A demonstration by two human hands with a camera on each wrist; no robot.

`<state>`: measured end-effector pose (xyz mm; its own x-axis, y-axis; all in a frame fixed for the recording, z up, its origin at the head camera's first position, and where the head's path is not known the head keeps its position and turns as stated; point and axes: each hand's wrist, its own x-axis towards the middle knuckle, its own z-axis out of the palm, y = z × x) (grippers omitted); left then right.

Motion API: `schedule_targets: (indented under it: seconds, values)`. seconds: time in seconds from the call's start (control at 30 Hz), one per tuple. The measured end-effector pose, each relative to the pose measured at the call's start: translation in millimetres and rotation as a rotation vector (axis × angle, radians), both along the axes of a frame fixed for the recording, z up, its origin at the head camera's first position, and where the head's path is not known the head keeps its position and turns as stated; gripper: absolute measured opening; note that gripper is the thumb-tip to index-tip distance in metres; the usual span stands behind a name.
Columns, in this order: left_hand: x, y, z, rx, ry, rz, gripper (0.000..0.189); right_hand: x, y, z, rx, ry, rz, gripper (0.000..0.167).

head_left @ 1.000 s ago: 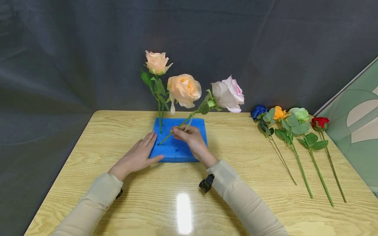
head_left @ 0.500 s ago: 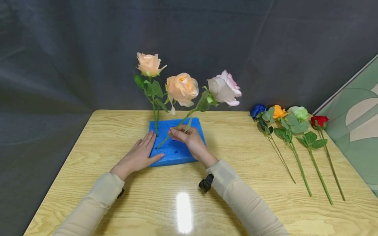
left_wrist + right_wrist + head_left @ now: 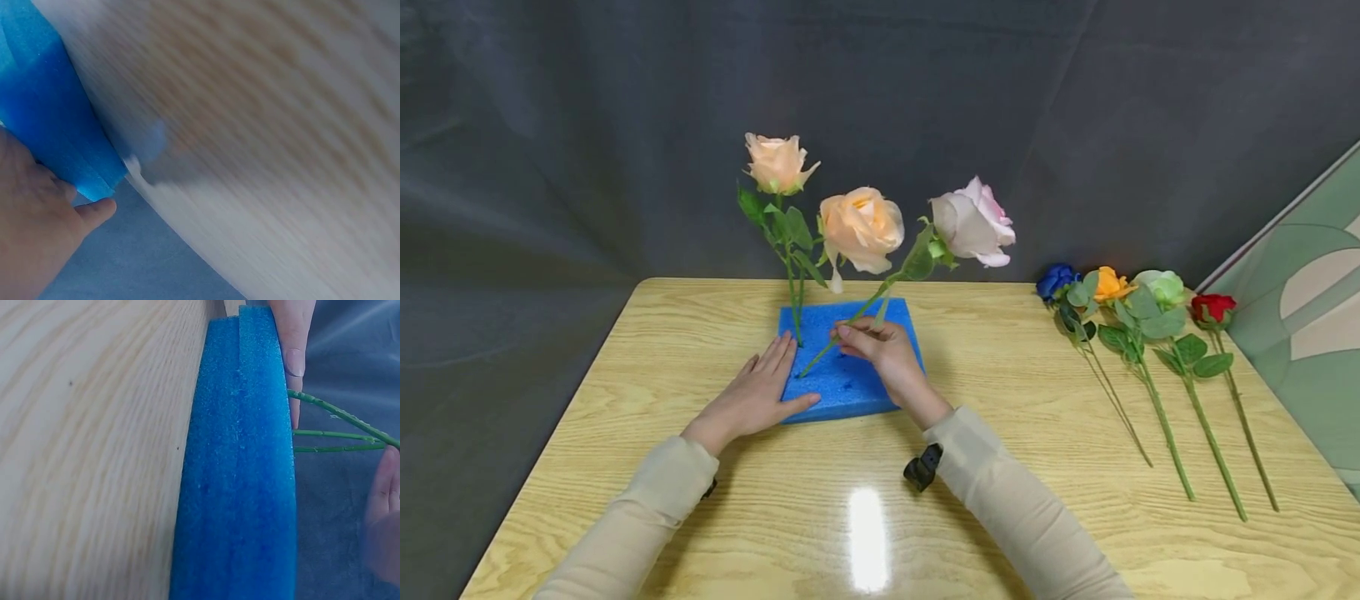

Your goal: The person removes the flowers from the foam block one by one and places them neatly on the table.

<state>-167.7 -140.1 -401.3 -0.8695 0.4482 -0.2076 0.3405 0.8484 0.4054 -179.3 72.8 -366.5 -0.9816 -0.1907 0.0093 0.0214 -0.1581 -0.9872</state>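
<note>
A blue foam block (image 3: 865, 392) lies on the wooden table. My left hand (image 3: 756, 392) rests flat along its left side, fingers straight and thumb over the front edge. My right hand (image 3: 883, 354) pinches the stem of a pale pink rose (image 3: 973, 223) above the block. That stem leans to the right, its lower end at the block's top near the left. Two peach roses stand in the block behind it, a taller one (image 3: 777, 165) and a fuller one (image 3: 862, 229). In the right wrist view, the pinched stem (image 3: 340, 412) meets the foam (image 3: 250, 462) beside two other stems.
On the table's right side lie a blue rose (image 3: 1057, 282), an orange rose (image 3: 1109, 285), a pale green rose (image 3: 1163, 289) and a red rose (image 3: 1213, 310), stems toward the front. A dark curtain (image 3: 880, 100) hangs behind the table, with a patterned panel (image 3: 1307, 308) at right.
The foam block has turned slightly and its left side has come toward the front, the peach roses shifting left with it. The pink rose has moved slightly left and up, still pinched.
</note>
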Motion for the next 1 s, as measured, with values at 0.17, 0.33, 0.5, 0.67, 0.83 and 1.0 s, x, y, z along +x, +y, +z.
schedule_targets:
  seconds: [0.17, 0.33, 0.5, 0.67, 0.83, 1.0]
  values:
    - [-0.8, -0.1, 1.0, -0.004, -0.024, 0.005, 0.099, -0.6, 0.2, -0.1, 0.017, 0.018, -0.024, 0.021]
    - [-1.1, -0.1, 1.3, -0.007, -0.026, 0.001, 0.099, -1.4, -0.5, 0.3, 0.029, 0.023, -0.051, 0.022]
    - [-1.4, 0.1, 1.0, -0.011, -0.035, -0.002, 0.099, -1.5, -0.9, 1.4, 0.026, 0.022, -0.065, 0.020]
    - [-1.8, -0.6, 0.3, -0.007, -0.032, -0.003, 0.100, -1.3, 0.8, 2.0, 0.017, 0.038, -0.055, 0.017]
    - [-1.7, -1.4, 0.3, -0.004, -0.033, -0.006, 0.100, -2.3, 3.5, 1.7, 0.021, 0.057, -0.046, 0.023]
    - [-2.1, -1.5, -0.1, -0.007, -0.028, -0.003, 0.100, -2.7, 5.9, 1.3, 0.040, 0.060, -0.030, 0.025]
